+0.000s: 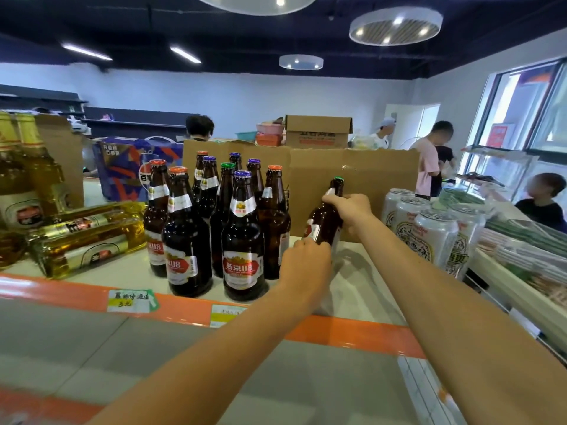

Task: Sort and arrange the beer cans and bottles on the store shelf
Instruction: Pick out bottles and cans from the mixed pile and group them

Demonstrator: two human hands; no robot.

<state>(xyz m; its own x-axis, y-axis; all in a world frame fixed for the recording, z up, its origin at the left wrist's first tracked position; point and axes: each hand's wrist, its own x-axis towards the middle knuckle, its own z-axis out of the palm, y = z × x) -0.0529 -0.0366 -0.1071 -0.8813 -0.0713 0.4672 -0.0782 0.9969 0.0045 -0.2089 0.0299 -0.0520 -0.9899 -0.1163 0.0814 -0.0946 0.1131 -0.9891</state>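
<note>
A tilted brown beer bottle (pixel 325 223) with a green cap leans to the right above the white shelf top (pixel 362 289). My right hand (pixel 352 211) grips its neck and shoulder. My left hand (pixel 306 265) holds its lower end, fingers curled around the base. Just left of it stands a cluster of several upright brown bottles (pixel 242 237) with red and silver labels and orange, purple and green caps. To the right stand several white beer cans (pixel 429 234).
Packs of golden bottles (pixel 86 240) lie and stand at the far left. A cardboard sheet (pixel 352 176) backs the shelf. An orange price strip (pixel 184 308) edges the front. A blue drinks carton (pixel 129 167) sits behind. Several people stand beyond, right.
</note>
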